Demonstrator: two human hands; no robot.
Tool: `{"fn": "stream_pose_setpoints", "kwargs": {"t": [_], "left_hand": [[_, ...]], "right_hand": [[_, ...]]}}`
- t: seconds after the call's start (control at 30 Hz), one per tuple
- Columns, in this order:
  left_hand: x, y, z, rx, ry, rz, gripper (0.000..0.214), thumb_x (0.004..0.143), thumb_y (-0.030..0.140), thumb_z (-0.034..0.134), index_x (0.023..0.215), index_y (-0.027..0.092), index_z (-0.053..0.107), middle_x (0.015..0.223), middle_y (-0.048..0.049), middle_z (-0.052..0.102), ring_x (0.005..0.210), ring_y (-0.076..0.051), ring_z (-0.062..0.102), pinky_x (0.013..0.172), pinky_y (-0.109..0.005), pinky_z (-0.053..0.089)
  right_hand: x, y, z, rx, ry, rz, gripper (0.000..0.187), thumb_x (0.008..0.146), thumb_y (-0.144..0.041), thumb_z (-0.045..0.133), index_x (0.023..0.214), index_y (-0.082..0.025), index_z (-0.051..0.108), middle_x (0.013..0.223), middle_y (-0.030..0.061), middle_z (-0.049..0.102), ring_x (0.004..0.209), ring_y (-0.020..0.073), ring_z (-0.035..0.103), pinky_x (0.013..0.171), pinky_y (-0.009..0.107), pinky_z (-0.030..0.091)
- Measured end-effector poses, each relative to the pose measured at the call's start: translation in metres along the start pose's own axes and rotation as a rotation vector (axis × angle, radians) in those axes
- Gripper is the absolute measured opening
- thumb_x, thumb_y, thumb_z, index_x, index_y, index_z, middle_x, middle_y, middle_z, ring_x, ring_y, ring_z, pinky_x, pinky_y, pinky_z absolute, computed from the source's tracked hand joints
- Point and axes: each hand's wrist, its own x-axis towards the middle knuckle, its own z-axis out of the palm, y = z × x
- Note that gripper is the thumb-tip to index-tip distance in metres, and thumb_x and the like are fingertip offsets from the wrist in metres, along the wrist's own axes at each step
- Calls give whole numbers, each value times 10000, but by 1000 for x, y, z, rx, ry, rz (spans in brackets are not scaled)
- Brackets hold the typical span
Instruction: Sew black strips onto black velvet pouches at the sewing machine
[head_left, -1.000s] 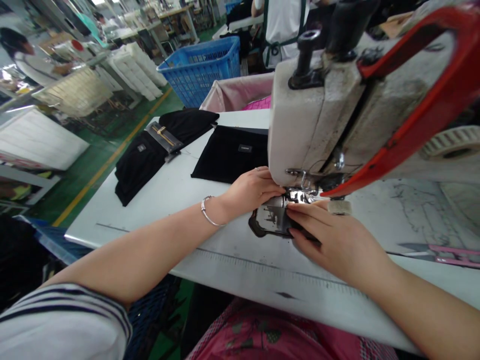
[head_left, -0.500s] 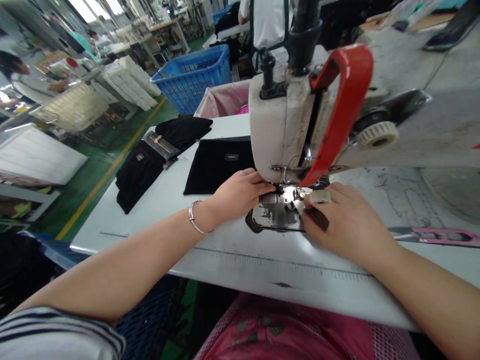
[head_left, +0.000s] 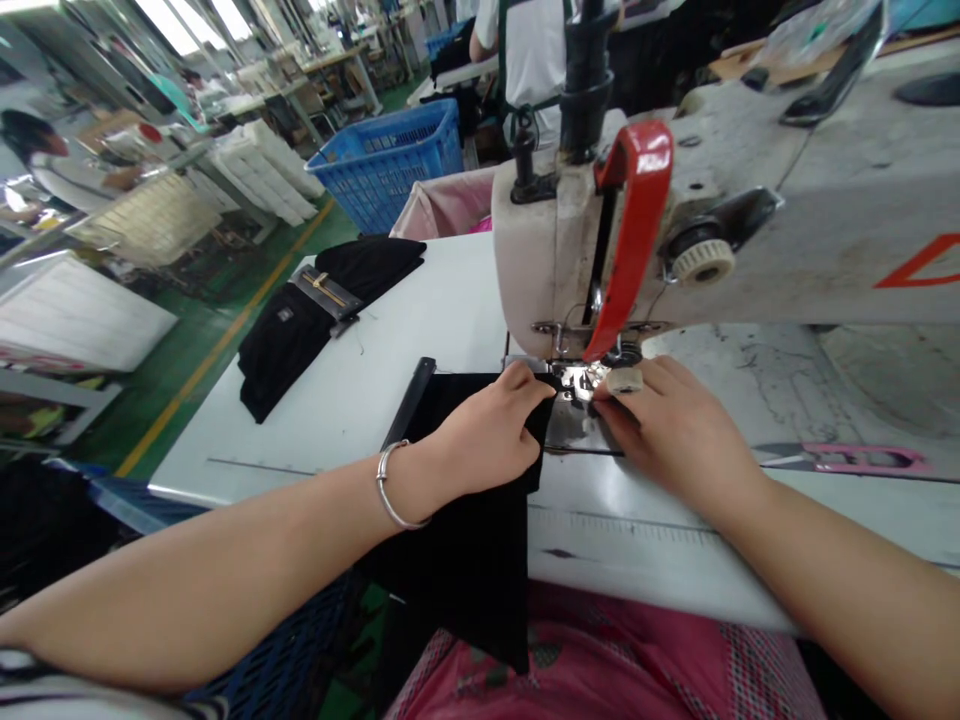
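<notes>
Across the tabletop [head_left: 457, 300], left of the machine [head_left: 795, 240], the cloth [head_left: 480, 555] has slid nearer, draping over the front edge. The left hand [head_left: 491, 425] pinches its corner, grip narrow; whether the right hand [head_left: 675, 430] holds anything beside the foot [head_left: 579, 382], I cannot tell. Lining-up seems underway; next calls for keeping that corner flat.

The left hand [head_left: 491, 430] lies on a black cloth [head_left: 472, 570], which hangs over the edge of the white table [head_left: 450, 310]. The right hand [head_left: 679, 425] is close to the metal plate [head_left: 574, 432] under the sewing machine [head_left: 529, 265]. Pink scissors [head_left: 840, 457] lie near that hand.
</notes>
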Motion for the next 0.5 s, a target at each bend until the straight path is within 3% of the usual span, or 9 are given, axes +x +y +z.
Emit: {"fn": "stream_pose_setpoints", "kwargs": {"t": [0.33, 0.43, 0.5], "left_hand": [[0, -4, 7, -48, 82, -12, 565, 700, 16, 467, 1242, 129, 581, 1150, -99, 526, 1029, -201, 596, 1000, -361, 502], [8, -12, -1, -151, 36, -81, 508, 692, 42, 511, 1171, 139, 649, 1088, -88, 601, 899, -189, 634, 894, -353, 548], [15, -17, -10, -273, -26, -158, 459, 704, 48, 505, 1116, 136, 688, 1005, -70, 674, 791, -168, 650, 810, -330, 565]], "right_hand": [[-3, -3, -2, 55, 26, -69, 137, 882, -135, 521, 934, -138, 648, 928, 109, 626, 888, 260, 525, 806, 399, 463], [-6, -14, -1, 183, -35, -237, 274, 897, -137, 488, 1134, -122, 625, 1146, 121, 638, 1074, 263, 542, 924, 417, 453], [-7, -23, 1, 224, -128, -291, 388, 935, -193, 462, 1310, -122, 535, 1345, 113, 559, 1234, 261, 482, 1015, 437, 412]]}}
